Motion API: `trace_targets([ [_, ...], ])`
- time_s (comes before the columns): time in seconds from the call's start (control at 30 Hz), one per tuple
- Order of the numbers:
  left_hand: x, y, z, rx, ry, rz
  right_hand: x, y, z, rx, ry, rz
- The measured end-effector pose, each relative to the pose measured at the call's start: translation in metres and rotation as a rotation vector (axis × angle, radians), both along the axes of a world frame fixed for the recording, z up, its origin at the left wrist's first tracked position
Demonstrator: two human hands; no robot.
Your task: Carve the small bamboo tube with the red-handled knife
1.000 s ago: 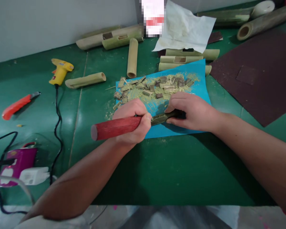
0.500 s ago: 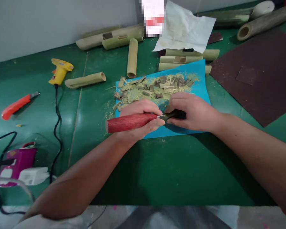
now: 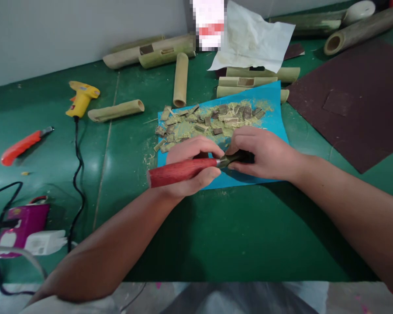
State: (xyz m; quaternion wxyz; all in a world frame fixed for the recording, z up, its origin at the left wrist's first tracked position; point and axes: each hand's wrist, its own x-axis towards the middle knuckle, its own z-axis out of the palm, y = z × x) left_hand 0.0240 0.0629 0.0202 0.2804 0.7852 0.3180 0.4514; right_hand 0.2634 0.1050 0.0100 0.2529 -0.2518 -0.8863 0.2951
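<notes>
My left hand (image 3: 196,152) is wrapped round the red wooden handle (image 3: 183,172) of a tool, whose metal neck shows at its right end. My right hand (image 3: 262,150) pinches a small dark green piece (image 3: 231,159) that meets the tool's metal end; the tip itself is hidden. Both hands are over the near part of a blue sheet (image 3: 275,131). Brown and pale chips (image 3: 218,117) with yellowish shavings lie on the sheet beyond my hands.
On the green table (image 3: 216,235) lie a yellow glue gun (image 3: 82,98), an orange-handled cutter (image 3: 21,147), a purple power strip (image 3: 24,224) with cables, bamboo tubes (image 3: 181,80), white paper (image 3: 252,37) and dark brown sheets (image 3: 356,100).
The red handle has tilted slightly, its left end lower and a bit to the right. My left thumb has drawn back a little to the left. My right hand has hardly moved.
</notes>
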Motion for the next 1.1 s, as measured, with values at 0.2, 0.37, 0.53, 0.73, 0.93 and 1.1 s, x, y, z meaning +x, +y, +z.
trace_targets([
  [0.2, 0.0, 0.002, -0.002, -0.026, -0.001, 0.024, -0.001, 0.0, -0.001, 0.025, 0.01, -0.004],
  [0.37, 0.004, 0.0, 0.004, -0.043, 0.043, 0.055, -0.001, -0.001, -0.001, 0.029, -0.01, -0.009],
  [0.53, 0.007, -0.001, 0.009, -0.067, 0.098, 0.103, 0.0, 0.0, -0.002, 0.034, -0.016, -0.004],
  [0.73, 0.007, -0.002, 0.009, -0.085, 0.081, 0.123, 0.0, 0.001, -0.002, 0.023, -0.013, -0.001],
  [0.93, 0.008, -0.002, 0.01, -0.058, 0.07, 0.133, 0.0, 0.001, -0.003, 0.015, -0.017, -0.002],
  [1.1, 0.009, -0.002, 0.011, -0.032, 0.115, 0.181, 0.0, 0.0, -0.002, 0.003, -0.021, 0.003],
])
